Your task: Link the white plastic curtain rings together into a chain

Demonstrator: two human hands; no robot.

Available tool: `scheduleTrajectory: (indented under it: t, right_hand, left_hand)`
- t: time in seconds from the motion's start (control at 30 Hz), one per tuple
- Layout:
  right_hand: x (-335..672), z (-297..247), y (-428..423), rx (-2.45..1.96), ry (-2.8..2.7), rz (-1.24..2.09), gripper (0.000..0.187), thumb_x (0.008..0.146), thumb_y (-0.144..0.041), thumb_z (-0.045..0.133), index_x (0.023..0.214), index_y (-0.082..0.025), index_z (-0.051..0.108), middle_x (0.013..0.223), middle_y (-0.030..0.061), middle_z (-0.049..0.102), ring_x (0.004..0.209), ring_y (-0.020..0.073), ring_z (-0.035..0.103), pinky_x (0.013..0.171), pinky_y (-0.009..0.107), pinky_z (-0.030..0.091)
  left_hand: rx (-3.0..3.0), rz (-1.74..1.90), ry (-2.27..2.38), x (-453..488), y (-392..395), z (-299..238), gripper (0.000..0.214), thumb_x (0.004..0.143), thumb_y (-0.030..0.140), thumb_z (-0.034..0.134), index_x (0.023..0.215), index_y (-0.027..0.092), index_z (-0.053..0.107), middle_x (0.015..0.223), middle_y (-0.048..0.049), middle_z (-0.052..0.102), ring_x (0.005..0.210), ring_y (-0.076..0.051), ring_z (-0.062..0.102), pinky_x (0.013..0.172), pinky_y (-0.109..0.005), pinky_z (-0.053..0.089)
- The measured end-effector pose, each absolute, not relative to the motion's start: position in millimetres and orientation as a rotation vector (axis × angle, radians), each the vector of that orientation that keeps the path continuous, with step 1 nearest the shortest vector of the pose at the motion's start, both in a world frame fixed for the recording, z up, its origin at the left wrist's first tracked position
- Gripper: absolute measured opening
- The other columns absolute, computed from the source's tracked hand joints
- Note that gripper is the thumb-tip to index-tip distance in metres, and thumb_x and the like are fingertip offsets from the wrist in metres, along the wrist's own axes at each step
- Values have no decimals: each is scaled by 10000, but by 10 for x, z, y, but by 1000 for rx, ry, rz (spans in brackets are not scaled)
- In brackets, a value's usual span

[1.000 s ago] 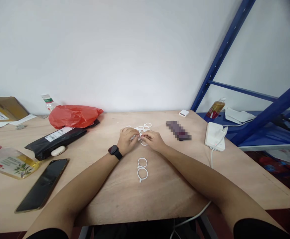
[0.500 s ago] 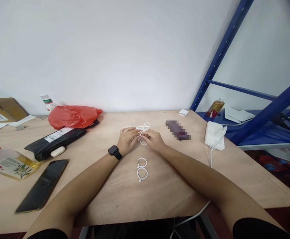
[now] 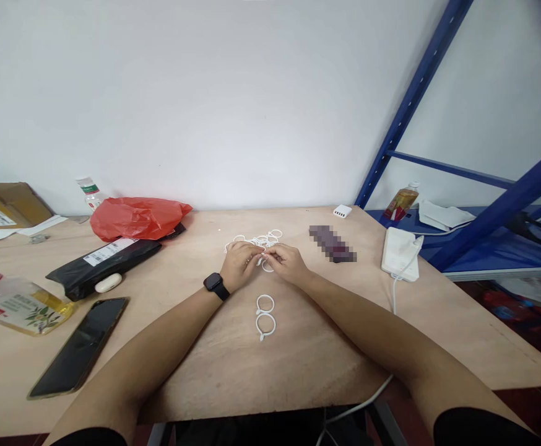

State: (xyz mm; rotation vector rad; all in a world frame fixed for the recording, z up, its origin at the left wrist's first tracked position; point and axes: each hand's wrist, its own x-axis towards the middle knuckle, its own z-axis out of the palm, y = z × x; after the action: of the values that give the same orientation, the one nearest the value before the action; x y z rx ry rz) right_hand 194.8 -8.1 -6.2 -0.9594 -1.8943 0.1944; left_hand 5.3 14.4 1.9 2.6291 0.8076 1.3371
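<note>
My left hand [image 3: 240, 265], with a black watch on its wrist, and my right hand [image 3: 289, 263] meet at the middle of the wooden table [image 3: 298, 353]. Both pinch a white plastic ring [image 3: 264, 261] between their fingertips. Just beyond the fingers lies a heap of several white rings [image 3: 259, 240]. Two joined white rings [image 3: 265, 316] lie flat on the table between my forearms, apart from both hands.
A red plastic bag [image 3: 135, 217], a black parcel [image 3: 103, 260], a white earbud case [image 3: 108, 282], a dark phone [image 3: 79, 347] and a bottle [image 3: 15, 300] lie left. A dark pixelated object [image 3: 333, 243], a white adapter [image 3: 343, 211], a white power strip [image 3: 399, 253] and blue shelving [image 3: 497, 210] are right.
Both hands shifted slightly toward me and closer together over the ring; the loose rings on the table have not moved.
</note>
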Motion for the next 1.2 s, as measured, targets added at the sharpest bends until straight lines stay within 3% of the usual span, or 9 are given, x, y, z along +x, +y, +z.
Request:
scheduleTrajectory:
  t: [0.2, 0.33, 0.57, 0.67, 0.87, 1.0, 1.1, 1.2]
  right_hand:
    - [2237, -72, 122, -1158, -1776, 243, 176, 867, -257, 553, 791, -184, 693, 694, 1, 675, 613, 128, 575, 605, 239, 437]
    - [2503, -127, 295, -1285, -1993, 225, 136, 749, -130, 591, 796, -186, 706, 786, 13, 691, 662, 133, 579, 639, 241, 430]
    - [2664, -108, 335, -1273, -2231, 308, 239, 675, -48, 577, 825, -182, 707, 860, 30, 678, 766, 152, 609, 702, 247, 453]
    - [2633, -71, 301, -1218, -2287, 343, 321, 645, -12, 552, 858, -184, 720, 865, 30, 676, 769, 150, 612, 696, 240, 453]
    - [2538, -89, 263, -1175, -2229, 431, 174, 648, -68, 590, 741, -173, 693, 713, -8, 639, 631, 118, 559, 590, 211, 408]
    - [2426, -103, 206, -1143, -2065, 501, 146, 707, -97, 547, 756, -164, 668, 668, -21, 629, 572, 99, 523, 558, 202, 400]
    - [2299, -85, 139, -1119, -1979, 436, 78, 751, -170, 593, 777, -166, 666, 671, -17, 635, 561, 95, 519, 553, 205, 404]
    - [2175, -68, 76, -1080, -1932, 374, 73, 784, -230, 623, 789, -175, 671, 689, -8, 652, 569, 100, 535, 561, 212, 418]
  left_hand:
    - [2686, 1088, 579, 61, 83, 76, 161, 909, 274, 480, 888, 210, 627, 887, -70, 701, 885, -202, 624, 858, -380, 463]
    - [2746, 829, 328, 123, -7, 87, 143, 868, 238, 486, 807, 218, 614, 744, -44, 662, 745, -176, 613, 751, -316, 485]
    - [2751, 622, 269, 178, -97, 87, 221, 906, 296, 459, 813, 209, 640, 742, -50, 668, 711, -163, 617, 716, -283, 484]
    - [2703, 669, 285, 160, -95, 61, 236, 925, 306, 456, 836, 199, 646, 693, -37, 657, 644, -149, 604, 649, -269, 471]
    - [2530, 968, 591, 139, -44, -9, 255, 938, 336, 469, 816, 195, 642, 688, -26, 640, 621, -133, 573, 614, -262, 454]
    - [2433, 1198, 743, 144, 27, -23, 171, 914, 324, 541, 940, 198, 654, 854, -56, 664, 708, -149, 588, 672, -296, 494]
    - [2440, 1266, 787, 152, 72, -37, 248, 869, 329, 622, 1084, 205, 642, 1015, -88, 635, 847, -176, 604, 758, -328, 523]
    - [2442, 1293, 835, 160, 102, -60, 242, 870, 317, 627, 1081, 202, 650, 1033, -87, 619, 894, -179, 605, 792, -334, 531]
